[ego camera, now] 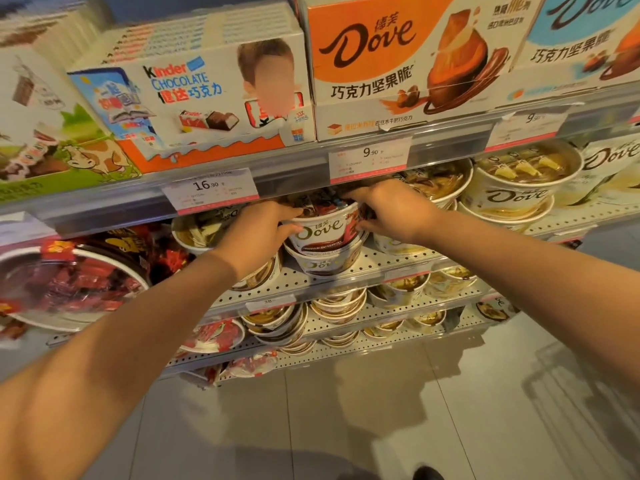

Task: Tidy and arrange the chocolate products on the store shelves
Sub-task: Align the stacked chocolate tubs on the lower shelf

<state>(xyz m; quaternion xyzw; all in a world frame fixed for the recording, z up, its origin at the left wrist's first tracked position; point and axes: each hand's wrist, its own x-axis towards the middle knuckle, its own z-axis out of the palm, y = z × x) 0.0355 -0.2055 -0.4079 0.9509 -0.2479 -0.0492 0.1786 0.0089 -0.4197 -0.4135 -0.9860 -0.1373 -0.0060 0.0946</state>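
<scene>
Up on the second shelf (pixel 346 271), both hands hold one Dove cup (pixel 323 230), which sits stacked on a second cup (pixel 322 263). The left hand (pixel 258 233) grips its left wall, fingers curled round the side and thumb along the rim. The right hand (pixel 389 209) comes from the right, its fingers curled over the cup's top and far edge, thumb against the right wall. More Dove cups stand on either side: a pale one (pixel 516 188) to the right, another (pixel 197 230) half hidden behind the left hand. A large red tub (pixel 69 285) sits at far left. Above, on the top shelf, stand a Kinder box (pixel 207 98) and an orange Dove box (pixel 398 64), with price tags (pixel 211 188) clipped to the shelf edge. Lower shelves hold further stacked cups.
</scene>
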